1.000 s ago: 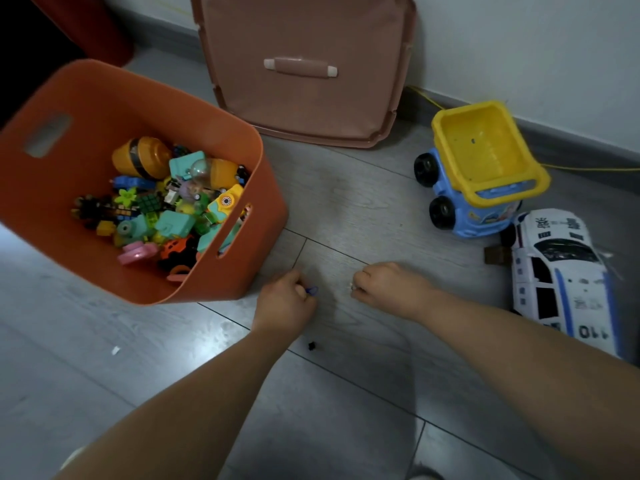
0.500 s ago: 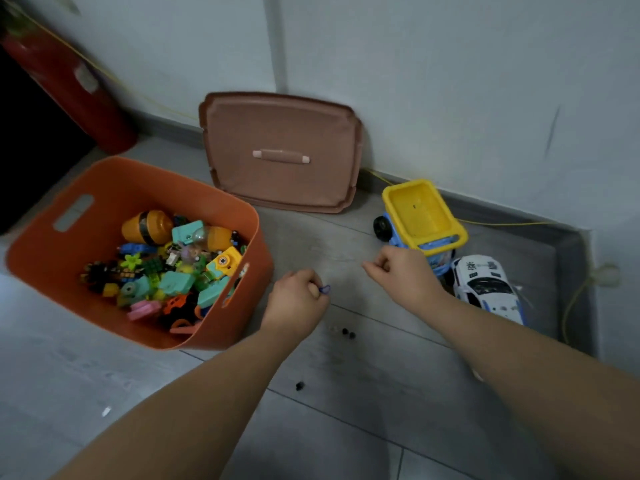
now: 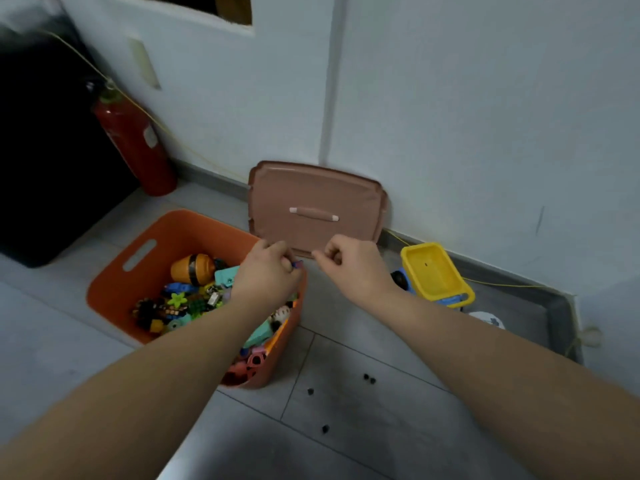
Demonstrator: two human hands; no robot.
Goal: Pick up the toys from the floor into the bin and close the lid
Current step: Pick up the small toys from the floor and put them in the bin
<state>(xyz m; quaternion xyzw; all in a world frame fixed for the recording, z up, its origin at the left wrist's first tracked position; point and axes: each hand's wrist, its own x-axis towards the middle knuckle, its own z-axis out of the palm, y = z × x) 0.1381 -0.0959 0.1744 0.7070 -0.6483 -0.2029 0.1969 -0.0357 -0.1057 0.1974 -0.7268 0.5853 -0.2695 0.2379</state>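
Note:
The orange bin (image 3: 114, 289) stands on the floor at left, filled with several colourful toys. My left hand (image 3: 266, 275) hovers over the bin's right rim, fingers pinched on a small blue toy piece (image 3: 298, 264). My right hand (image 3: 349, 268) is a loose fist just right of the bin; whether it holds something tiny I cannot tell. The brown lid (image 3: 315, 209) leans against the wall behind both hands. A yellow-and-blue dump truck (image 3: 433, 275) sits on the floor at right. Only a sliver of the white police car (image 3: 488, 320) shows behind my right forearm.
Several small black bits (image 3: 369, 378) lie on the grey floor in front of the bin. A red fire extinguisher (image 3: 135, 143) stands in the left corner beside a dark cabinet (image 3: 41, 161). A yellow cable (image 3: 502, 285) runs along the skirting.
Both hands rose from the floor and moved toward the bin; the left hand, still pinching the blue piece, is now over the bin's rim. The camera tilted up.

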